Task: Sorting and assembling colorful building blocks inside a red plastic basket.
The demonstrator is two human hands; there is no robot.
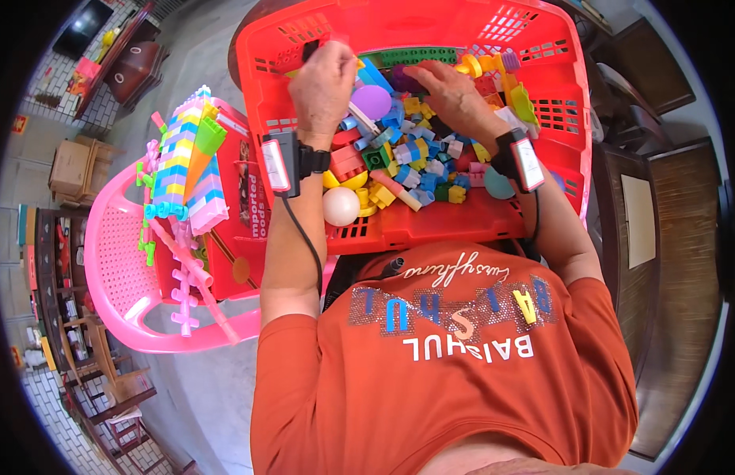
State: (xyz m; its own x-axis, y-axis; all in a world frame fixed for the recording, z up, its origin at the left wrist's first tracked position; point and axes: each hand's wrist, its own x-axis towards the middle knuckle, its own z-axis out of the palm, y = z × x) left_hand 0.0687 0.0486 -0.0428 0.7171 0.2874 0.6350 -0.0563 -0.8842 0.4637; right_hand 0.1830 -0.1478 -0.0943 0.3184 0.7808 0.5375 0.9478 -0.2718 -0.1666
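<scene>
A red plastic basket in front of me holds many coloured toy building blocks. Over its far left part, my left hand is closed, fingers curled; a reddish blur shows at the fingertips, but I cannot make out the piece. Farther right, my right hand reaches down into the pile, its fingertips on a dark purple piece. Between the hands lies a light purple ball. A green studded plate lies along the far side, and a white ball sits near the front left.
Left of the basket stands a pink plastic chair. On it are a red box, a panel of joined pastel blocks and pink connector sticks. A wooden shelf is at the far left, and dark wooden furniture at the right.
</scene>
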